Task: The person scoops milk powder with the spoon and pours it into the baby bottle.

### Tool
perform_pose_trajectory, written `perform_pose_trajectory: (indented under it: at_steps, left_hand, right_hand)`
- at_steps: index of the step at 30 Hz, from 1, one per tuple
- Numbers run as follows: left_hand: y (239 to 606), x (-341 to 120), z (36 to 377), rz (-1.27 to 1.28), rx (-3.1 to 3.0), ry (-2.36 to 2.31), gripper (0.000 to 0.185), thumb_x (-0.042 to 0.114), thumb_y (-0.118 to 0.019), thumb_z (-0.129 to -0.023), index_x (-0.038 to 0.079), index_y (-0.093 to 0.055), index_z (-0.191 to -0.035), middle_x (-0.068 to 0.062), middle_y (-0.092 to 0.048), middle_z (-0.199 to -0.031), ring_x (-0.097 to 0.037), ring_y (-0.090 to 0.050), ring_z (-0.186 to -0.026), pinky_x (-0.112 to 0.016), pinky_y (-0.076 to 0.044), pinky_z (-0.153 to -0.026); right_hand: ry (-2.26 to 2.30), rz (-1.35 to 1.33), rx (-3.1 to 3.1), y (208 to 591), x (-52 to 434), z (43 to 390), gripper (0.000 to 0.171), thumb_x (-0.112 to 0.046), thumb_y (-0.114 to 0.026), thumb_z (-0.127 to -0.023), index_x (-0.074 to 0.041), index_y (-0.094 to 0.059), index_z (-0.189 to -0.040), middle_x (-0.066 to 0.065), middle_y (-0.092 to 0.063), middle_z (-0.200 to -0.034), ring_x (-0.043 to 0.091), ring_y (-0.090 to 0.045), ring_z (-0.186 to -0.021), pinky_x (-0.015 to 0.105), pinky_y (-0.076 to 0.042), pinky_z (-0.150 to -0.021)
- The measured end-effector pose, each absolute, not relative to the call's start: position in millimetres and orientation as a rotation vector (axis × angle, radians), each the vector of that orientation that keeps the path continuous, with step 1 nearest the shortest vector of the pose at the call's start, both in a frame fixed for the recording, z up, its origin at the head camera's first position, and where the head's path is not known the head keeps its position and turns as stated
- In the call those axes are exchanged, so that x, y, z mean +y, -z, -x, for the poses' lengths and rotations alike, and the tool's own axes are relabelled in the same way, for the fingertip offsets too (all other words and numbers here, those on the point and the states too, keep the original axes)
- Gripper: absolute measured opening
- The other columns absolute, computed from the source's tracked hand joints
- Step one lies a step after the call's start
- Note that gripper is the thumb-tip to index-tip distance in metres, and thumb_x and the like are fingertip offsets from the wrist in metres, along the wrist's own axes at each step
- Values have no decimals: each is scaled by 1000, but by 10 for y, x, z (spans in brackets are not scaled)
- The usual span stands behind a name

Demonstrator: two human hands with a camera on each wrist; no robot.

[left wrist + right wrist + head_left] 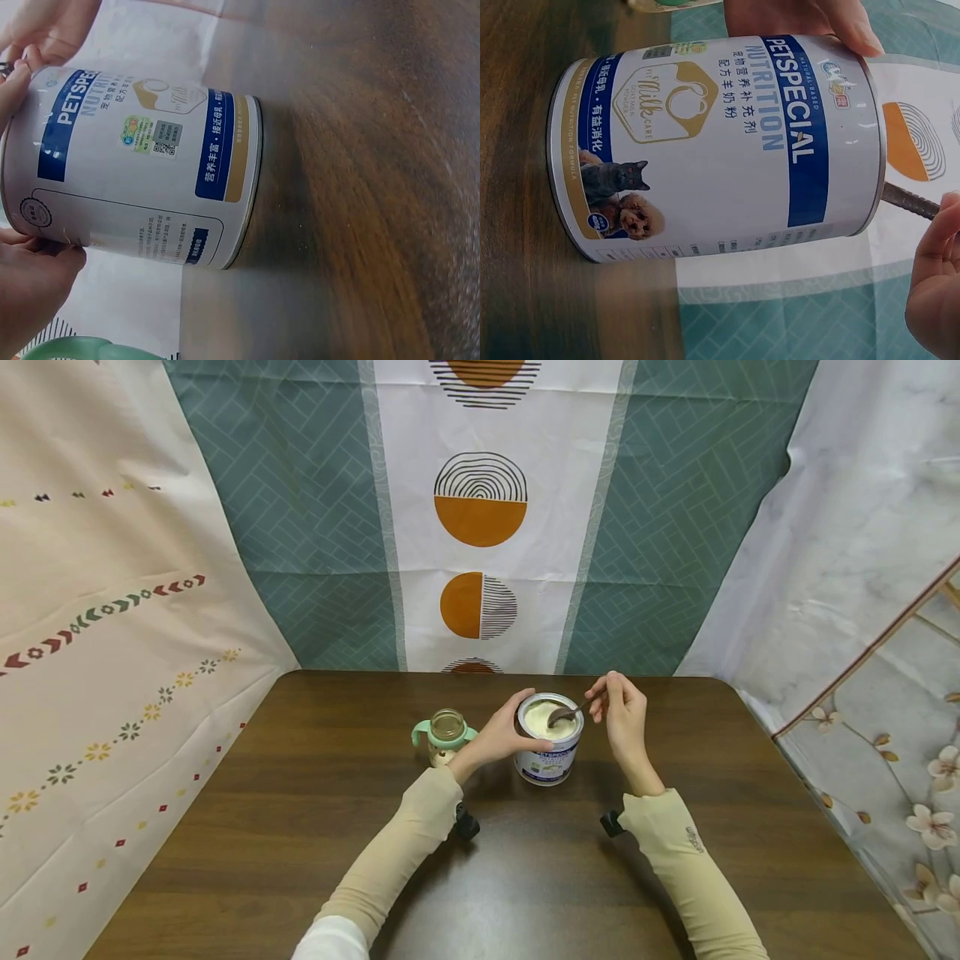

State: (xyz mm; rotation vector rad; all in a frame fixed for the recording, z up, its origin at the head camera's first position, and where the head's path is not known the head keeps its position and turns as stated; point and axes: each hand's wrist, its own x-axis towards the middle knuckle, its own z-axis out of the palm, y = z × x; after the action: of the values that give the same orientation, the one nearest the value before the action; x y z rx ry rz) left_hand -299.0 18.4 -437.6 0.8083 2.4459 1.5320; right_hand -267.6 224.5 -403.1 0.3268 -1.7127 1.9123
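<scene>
A white and blue can of pet milk powder (547, 768) stands on the table, its top uncovered and pale powder (542, 717) showing inside. My left hand (501, 735) grips the can near its rim, thumb on the near side and fingers around the far left. With my right hand (624, 714) I pinch the handle of a dark metal spoon (562, 716) at the can's right. The spoon's bowl is down at the powder inside the rim. In the right wrist view, the spoon handle (909, 200) comes out over the rim, its bowl hidden by the can wall.
A small open bottle with green handles (447, 727) stands left of the can, partly behind my left wrist. The brown wooden table (315, 827) ends at a patterned cloth backdrop (495, 602), with more cloth on both sides.
</scene>
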Motion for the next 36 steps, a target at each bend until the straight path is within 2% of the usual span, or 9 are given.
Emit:
perform_pose_trajectory:
  at_steps: [7,12,15,22,30,36]
  left_hand:
    - [4378,192,2987,-794,2459,-1532,94,28,-83,-74,14,-29,-151,-11,-46,-145,-26,-48,-130,-46,-41,-108]
    - [4390,186,3001,-792,2454,-1542,93,27,-83,-74,15,-31,-150,-10,-47,-145,-26,-49,-129,-45,-42,-107]
    - [4401,184,3011,-795,2445,-1553,93,26,-84,-74,16,-31,-150,-10,-48,-144,-26,-50,-128,-45,-42,-107]
    - [4416,171,3011,-791,2436,-1569,92,27,-84,-74,18,-32,-150,-9,-48,-144,-26,-49,-129,-46,-42,-107]
    - [4400,164,3008,-780,2444,-1553,92,28,-83,-75,19,-32,-150,-9,-46,-146,-26,-47,-131,-47,-40,-109]
    - [4404,165,3000,-785,2448,-1552,92,26,-83,-75,18,-31,-150,-10,-46,-146,-27,-46,-132,-47,-39,-110]
  right_hand:
    - [-1915,-292,-1680,3929,2158,2570,45,-13,-42,-104,24,-50,-80,2,-64,-63,9,-48,-41,16,-39,-37]
    - [-1964,-165,-1649,3912,2106,2564,46,-16,-41,-104,24,-49,-84,4,-63,-64,8,-50,-41,16,-40,-37]
    - [-2025,-39,-1637,3928,2112,2591,45,-18,-38,-105,20,-50,-85,3,-62,-65,6,-50,-41,15,-40,-37]
    - [-2197,193,-1541,4071,2230,2769,40,-23,-33,-106,-1,-54,-81,-1,-60,-64,5,-49,-43,13,-38,-38]
    - [-2491,267,-1334,3976,2299,2768,39,-23,-30,-107,-5,-52,-80,1,-58,-68,5,-48,-49,12,-40,-43]
    - [-2459,330,-1441,3988,2293,2758,37,-22,-28,-107,-5,-51,-83,0,-59,-69,5,-49,-48,12,-41,-42]
